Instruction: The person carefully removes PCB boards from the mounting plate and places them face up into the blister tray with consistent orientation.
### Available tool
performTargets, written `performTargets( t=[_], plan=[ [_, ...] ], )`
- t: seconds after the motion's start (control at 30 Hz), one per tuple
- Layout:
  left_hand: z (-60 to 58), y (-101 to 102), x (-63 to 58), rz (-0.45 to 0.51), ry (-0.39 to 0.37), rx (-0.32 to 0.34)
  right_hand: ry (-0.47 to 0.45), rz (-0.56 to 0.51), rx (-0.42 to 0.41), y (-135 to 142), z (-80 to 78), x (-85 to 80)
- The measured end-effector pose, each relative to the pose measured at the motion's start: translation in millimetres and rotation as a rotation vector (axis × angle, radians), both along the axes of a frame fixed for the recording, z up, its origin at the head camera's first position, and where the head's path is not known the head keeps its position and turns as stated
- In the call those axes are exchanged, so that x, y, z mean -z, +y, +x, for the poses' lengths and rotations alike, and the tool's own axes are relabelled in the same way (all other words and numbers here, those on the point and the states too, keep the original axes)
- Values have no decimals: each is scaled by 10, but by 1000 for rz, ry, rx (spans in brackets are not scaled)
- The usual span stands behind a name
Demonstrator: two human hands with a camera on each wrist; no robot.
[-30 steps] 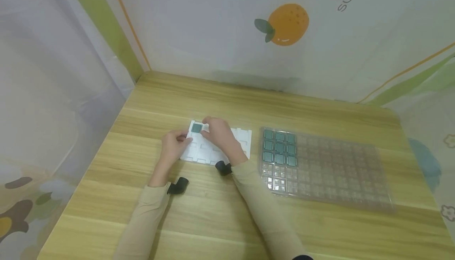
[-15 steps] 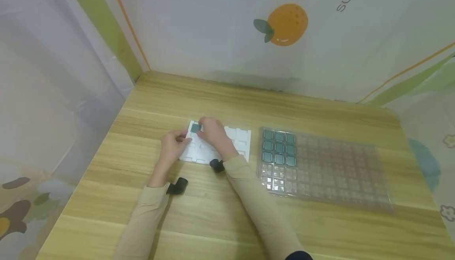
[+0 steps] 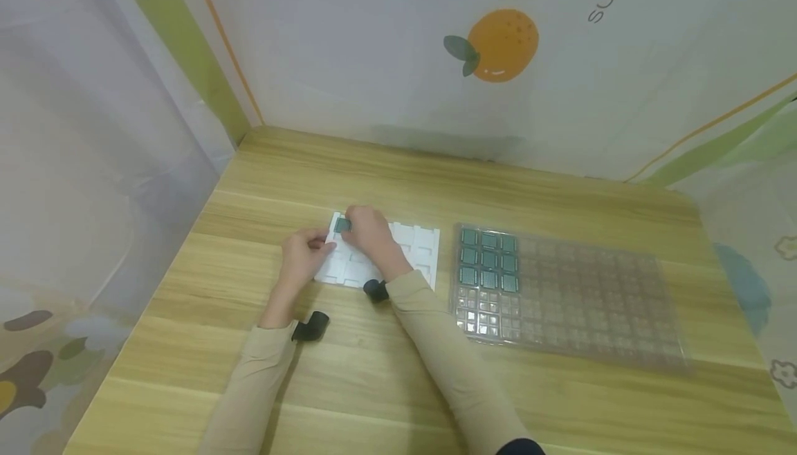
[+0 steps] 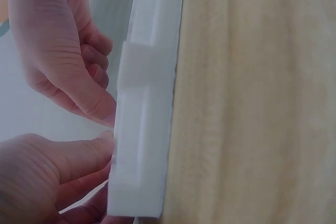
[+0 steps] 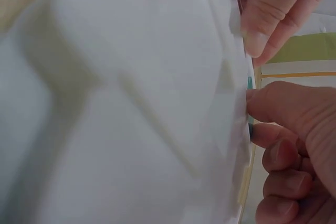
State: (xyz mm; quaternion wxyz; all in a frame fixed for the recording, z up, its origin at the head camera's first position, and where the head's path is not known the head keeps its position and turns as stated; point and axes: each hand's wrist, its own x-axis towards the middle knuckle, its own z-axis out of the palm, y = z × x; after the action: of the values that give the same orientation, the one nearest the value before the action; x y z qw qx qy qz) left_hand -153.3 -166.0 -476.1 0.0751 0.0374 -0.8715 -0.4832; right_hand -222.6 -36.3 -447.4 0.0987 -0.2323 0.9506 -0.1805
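My left hand (image 3: 303,256) grips the left edge of a white pocketed tray (image 3: 426,251), thumb on top and fingers at its side. A small square green chip (image 3: 342,225) lies at the tray's far left corner pocket. My right hand (image 3: 371,234) reaches over the tray, thumb and index finger at the chip's near and far edges, pinching it. In the right wrist view the tray (image 5: 157,103) shows close up, and only a thin green sliver of the chip (image 5: 250,82) appears past its rim. The remaining right fingers (image 5: 286,184) are curled.
To the right lies a clear plastic blister tray (image 3: 591,296) with rows of square pockets. Several green chips (image 3: 489,259) fill its far left pockets. The wooden table (image 3: 349,386) ends at a printed curtain (image 3: 349,61) behind. A black wrist mount (image 3: 311,327) sits on each arm.
My right hand has shifted slightly left across the white tray, its fingers now covering the chip's right side. The left hand and both trays stay in place.
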Motion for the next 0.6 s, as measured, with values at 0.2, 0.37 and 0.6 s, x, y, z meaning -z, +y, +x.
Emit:
performTargets(
  t=[0.2, 0.37, 0.6],
  plan=[
    [0, 4, 2, -1, -9, -7, -4, -19, 0, 0, -4, 13],
    [-7, 3, 6, -8, -7, -11, -26, -40, 18, 1, -13, 26],
    [-6, 8, -2, -8, 0, -10, -23, -67, 26, 9, -15, 39]
  ],
)
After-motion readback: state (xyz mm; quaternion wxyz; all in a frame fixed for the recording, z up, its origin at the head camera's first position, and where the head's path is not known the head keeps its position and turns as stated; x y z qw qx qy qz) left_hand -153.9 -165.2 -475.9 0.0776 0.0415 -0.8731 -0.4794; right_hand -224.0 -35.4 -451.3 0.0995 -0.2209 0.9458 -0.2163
